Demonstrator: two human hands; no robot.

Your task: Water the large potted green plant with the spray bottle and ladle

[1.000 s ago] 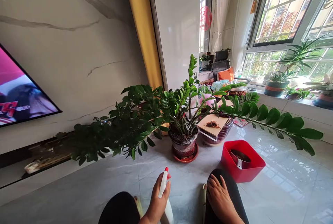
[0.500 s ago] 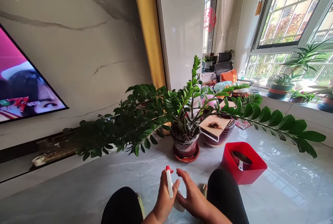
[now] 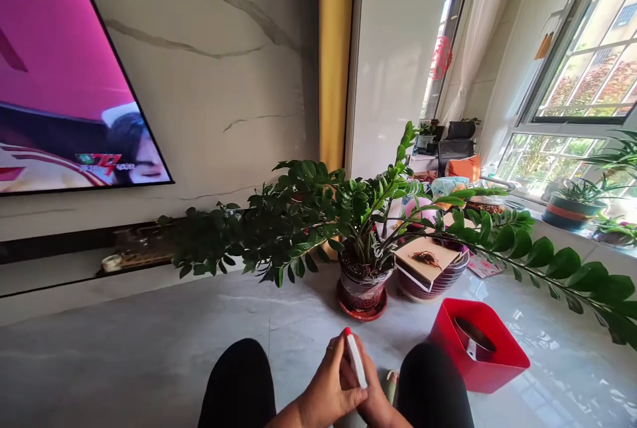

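Low between my knees is a spray bottle, with a white sprayer head and a red nozzle tip; its pale body lies mostly hidden under my hands. My left hand closes on it from the left, fingers up by the red tip and thumb near the head's back end. Wrapped round its right side is my right hand, its fingers partly covered. Just beyond stands a leafy potted plant with long arching stems, its dark red pot resting on a red saucer.
A red square bin with a small pan inside stands right of my knee. Behind it, a striped pot bears a board with dark roots or dry scraps. Stems reach far left and right. A television hangs at left.
My right hand, apart before, has closed in on the spray bottle. My left hand's fingers have moved toward the nozzle. The view has swung left, so the scene sits further right.
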